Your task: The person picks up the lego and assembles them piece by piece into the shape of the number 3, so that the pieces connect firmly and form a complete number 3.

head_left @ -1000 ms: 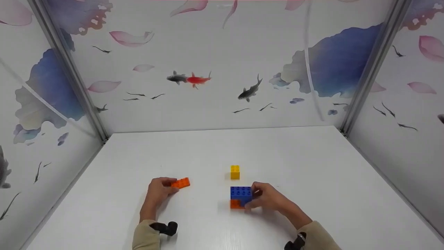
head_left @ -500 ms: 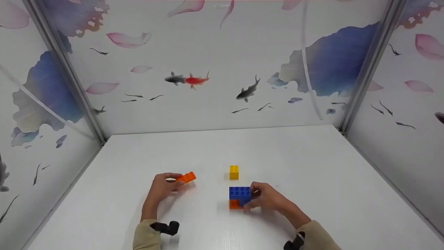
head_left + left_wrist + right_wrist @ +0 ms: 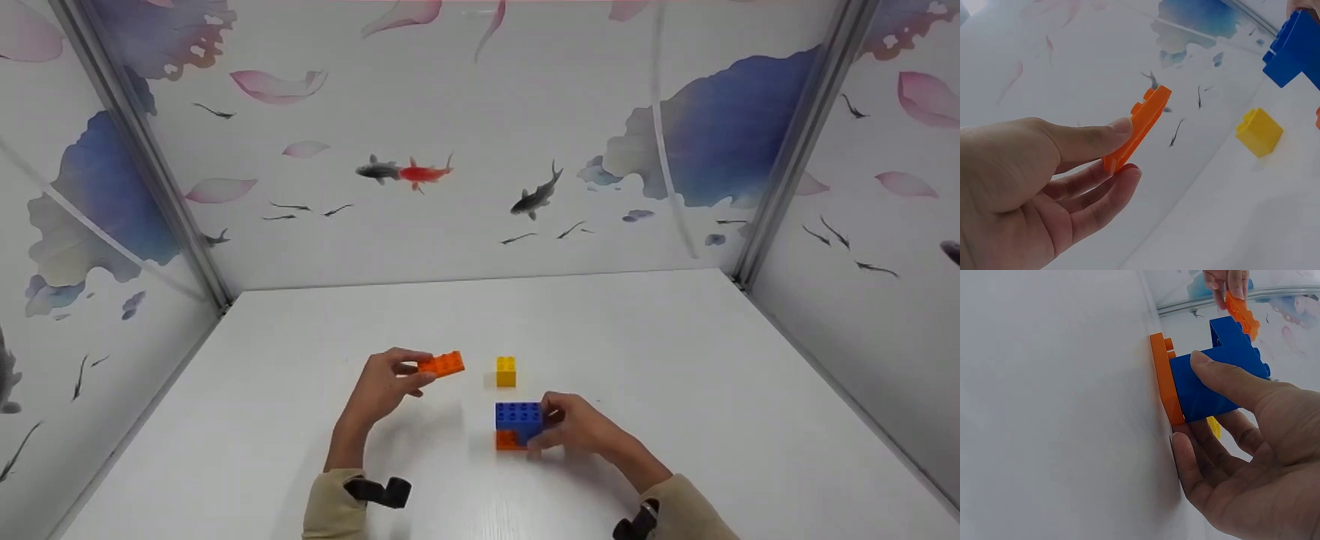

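Note:
My left hand (image 3: 384, 386) pinches a thin orange toy brick (image 3: 444, 364) between thumb and fingers, raised over the table. In the left wrist view, the brick's studs (image 3: 1137, 107) face up and to the left. On the right, my right hand (image 3: 581, 426) grips a studded blue block (image 3: 517, 412) joined on top of a flat orange brick (image 3: 1165, 382) that rests on the table. The blue block's upper part juts out past its lower part, over bare studs of the flat brick. A small yellow brick (image 3: 506, 371) stands behind this stack, nearer the left hand's brick.
The white table (image 3: 637, 330) is bounded by printed panels with fish and petals, including the back panel (image 3: 465, 247). Metal posts (image 3: 161, 172) stand at the corners. Black camera mounts (image 3: 382, 491) sit on both wrists.
My left hand has lifted the thin orange brick and carried it right and toward the back, near the yellow brick. My right hand stays on the blue block.

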A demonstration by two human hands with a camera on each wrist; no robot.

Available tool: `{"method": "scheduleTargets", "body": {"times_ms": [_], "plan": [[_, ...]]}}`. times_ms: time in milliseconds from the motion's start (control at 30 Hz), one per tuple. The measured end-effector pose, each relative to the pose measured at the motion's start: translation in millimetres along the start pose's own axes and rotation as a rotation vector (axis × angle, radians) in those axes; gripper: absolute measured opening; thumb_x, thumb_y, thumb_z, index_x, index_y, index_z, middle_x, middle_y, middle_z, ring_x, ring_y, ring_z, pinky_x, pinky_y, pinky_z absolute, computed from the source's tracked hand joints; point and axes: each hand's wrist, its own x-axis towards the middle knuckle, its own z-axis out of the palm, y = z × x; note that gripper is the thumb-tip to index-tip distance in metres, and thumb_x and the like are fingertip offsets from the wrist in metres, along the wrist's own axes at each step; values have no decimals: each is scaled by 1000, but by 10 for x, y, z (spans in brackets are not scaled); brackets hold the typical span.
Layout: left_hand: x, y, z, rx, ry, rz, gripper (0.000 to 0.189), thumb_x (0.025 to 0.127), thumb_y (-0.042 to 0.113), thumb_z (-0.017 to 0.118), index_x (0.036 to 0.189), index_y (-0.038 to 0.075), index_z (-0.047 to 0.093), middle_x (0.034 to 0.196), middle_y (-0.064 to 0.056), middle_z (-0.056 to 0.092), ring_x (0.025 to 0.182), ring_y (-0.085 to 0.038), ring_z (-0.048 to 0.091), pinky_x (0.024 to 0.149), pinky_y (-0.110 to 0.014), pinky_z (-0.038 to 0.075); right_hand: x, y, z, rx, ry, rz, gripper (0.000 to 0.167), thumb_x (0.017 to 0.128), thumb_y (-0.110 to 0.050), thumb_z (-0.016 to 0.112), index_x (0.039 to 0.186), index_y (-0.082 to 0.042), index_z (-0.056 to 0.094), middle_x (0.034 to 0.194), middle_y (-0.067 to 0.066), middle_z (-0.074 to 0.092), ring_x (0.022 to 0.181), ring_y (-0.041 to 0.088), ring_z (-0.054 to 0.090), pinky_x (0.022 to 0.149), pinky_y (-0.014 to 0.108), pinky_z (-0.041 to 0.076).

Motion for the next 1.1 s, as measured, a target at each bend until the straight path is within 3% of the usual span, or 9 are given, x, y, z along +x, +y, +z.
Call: {"method": "scheduleTargets", "body": {"times_ms": [367,567,833,1100], "plan": [[-100,212,-42,-23,23,88,31,90,14,74,120,5,72,124,-14,66,105,-29,69,78,-35,62,-2,-10,4,-15,2,5,39,73,-21,90,94,-12,59,111,3,66,103,21,60,98,44,52],[-96,226,-23,2,33,111,34,90,18,75,121,6,72,124,-13,66,107,-28,68,77,-32,62,-8,-2,-2,-2,3,-10,38,72,-19,90,93,-11,59,110,3,66,102,21,61,96,42,52],[-20,91,15,35,74,47,33,89,14,75,121,7,72,122,-12,68,106,-24,66,79,-31,60,-9,-14,-7,-3,14,-6,38,71,-18,91,92,-12,59,109,3,66,101,20,61,95,42,52],[66,-200,48,94,80,-89,32,90,11,73,123,8,72,126,-12,67,110,-26,64,84,-33,60,-8,-2,0,-4,8,-10,39,72,-19,90,92,-12,58,110,4,67,103,20,61,97,44,52]]}}
